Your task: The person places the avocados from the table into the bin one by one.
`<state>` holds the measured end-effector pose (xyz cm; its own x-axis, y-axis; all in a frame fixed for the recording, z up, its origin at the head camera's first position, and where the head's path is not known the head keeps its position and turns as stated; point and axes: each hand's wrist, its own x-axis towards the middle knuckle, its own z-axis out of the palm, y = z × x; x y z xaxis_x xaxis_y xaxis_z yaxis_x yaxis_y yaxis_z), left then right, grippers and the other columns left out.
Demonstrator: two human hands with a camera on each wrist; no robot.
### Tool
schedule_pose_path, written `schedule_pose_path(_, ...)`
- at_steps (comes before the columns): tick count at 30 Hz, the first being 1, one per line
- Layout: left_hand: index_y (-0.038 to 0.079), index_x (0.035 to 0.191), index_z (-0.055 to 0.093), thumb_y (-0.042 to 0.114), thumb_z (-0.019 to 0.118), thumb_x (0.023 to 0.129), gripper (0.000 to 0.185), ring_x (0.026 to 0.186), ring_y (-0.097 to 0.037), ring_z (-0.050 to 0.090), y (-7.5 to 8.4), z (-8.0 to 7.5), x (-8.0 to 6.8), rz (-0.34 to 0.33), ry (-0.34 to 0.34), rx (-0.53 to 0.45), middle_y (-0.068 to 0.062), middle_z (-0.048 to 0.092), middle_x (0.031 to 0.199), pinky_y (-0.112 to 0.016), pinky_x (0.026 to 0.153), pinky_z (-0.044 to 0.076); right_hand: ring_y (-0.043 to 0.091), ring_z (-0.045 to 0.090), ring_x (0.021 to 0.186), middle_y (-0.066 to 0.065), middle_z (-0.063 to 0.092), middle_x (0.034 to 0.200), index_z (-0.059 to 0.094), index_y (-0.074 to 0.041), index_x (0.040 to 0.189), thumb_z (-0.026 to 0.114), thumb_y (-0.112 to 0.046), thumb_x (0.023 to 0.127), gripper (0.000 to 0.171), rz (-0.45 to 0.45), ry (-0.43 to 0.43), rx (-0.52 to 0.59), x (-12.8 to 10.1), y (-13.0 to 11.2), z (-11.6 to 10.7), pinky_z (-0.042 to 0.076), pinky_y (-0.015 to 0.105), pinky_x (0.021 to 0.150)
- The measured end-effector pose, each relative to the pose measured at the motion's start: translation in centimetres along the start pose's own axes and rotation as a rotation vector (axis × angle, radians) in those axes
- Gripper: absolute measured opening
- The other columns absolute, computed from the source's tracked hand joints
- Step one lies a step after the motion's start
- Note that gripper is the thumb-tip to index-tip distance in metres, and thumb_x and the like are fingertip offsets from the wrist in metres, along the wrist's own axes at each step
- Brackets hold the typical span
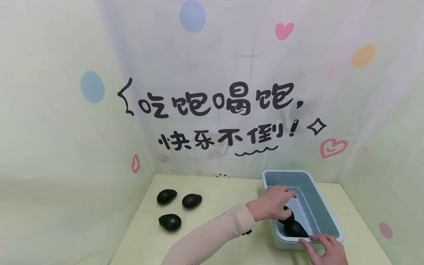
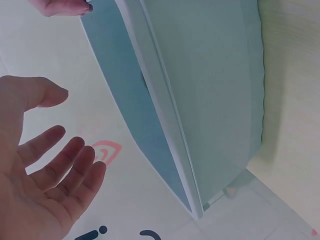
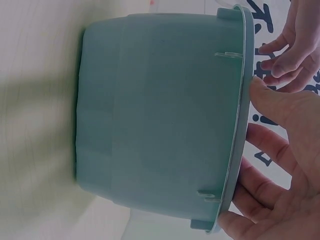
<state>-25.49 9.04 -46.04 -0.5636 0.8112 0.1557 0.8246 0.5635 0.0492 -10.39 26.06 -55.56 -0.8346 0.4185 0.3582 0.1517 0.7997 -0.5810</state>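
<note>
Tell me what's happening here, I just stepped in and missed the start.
A person is working over a grey-blue plastic bin on a pale table. The left hand reaches over the bin with fingers spread, just above a dark avocado lying inside. The right hand rests with straight fingers on the bin's near rim. Three more avocados lie on the table to the left of the bin.

In the head view my left hand point(image 1: 272, 203) covers part of the dark avocado point(image 1: 293, 226) in the basin point(image 1: 326, 213), so I cannot tell whether my fingers touch it; my right hand point(image 1: 326, 250) runs off the bottom edge; in the left wrist view the basin's point(image 2: 210, 100) inside is hidden; the right wrist view cuts off its lower rim.
</note>
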Motion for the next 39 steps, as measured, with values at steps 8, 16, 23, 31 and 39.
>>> schedule_pose_path(8,0.023,0.140,0.067,0.034,0.069,0.098,0.043,0.100,-0.006,0.063,-0.9,0.2,-0.5,0.010,0.033,0.004,0.006,0.071,0.124,-0.014,0.082,0.048,0.045,0.065,0.097,0.023,0.073,0.098,0.080,0.000,0.090,0.094,-0.025,0.076,0.032,-0.013,0.004,-0.003,0.0,-0.1,0.0,0.049,0.058,0.085)
schedule_pose_path(16,0.025,0.139,0.069,0.035,0.068,0.100,0.041,0.106,-0.010,0.066,-1.5,0.7,-1.0,-0.022,0.033,0.080,0.005,0.070,0.129,-0.018,0.078,0.053,0.043,0.066,0.092,0.021,0.073,0.092,0.079,-0.001,0.085,0.095,-0.019,0.071,0.028,-0.066,0.065,0.012,0.0,0.3,0.4,0.048,0.055,0.081)
schedule_pose_path(23,0.025,0.136,0.070,0.034,0.069,0.099,0.038,0.105,-0.011,0.066,-2.3,1.3,-1.5,-0.046,0.057,0.078,0.005,0.071,0.128,-0.019,0.078,0.053,0.046,0.064,0.099,0.023,0.073,0.100,0.080,-0.001,0.091,0.093,-0.025,0.076,0.031,-0.014,-0.012,-0.009,0.1,0.1,0.0,0.049,0.059,0.087)
schedule_pose_path(31,0.023,0.132,0.072,0.033,0.071,0.098,0.036,0.097,-0.012,0.064,-3.5,1.9,-2.6,-0.103,0.066,0.076,0.004,0.071,0.119,-0.019,0.072,0.051,0.044,0.062,0.104,0.023,0.072,0.104,0.080,-0.001,0.094,0.092,-0.030,0.079,0.035,0.007,-0.063,-0.033,0.2,-0.2,-0.1,0.048,0.055,0.089)
schedule_pose_path(39,0.026,0.127,0.074,0.032,0.071,0.096,0.031,0.093,-0.013,0.065,-4.1,2.7,-3.2,-0.116,0.077,0.112,0.005,0.072,0.113,-0.021,0.066,0.049,0.044,0.063,0.103,0.023,0.072,0.102,0.080,-0.002,0.091,0.092,-0.029,0.078,0.032,-0.025,-0.038,-0.023,0.1,0.1,-0.1,0.047,0.056,0.088)
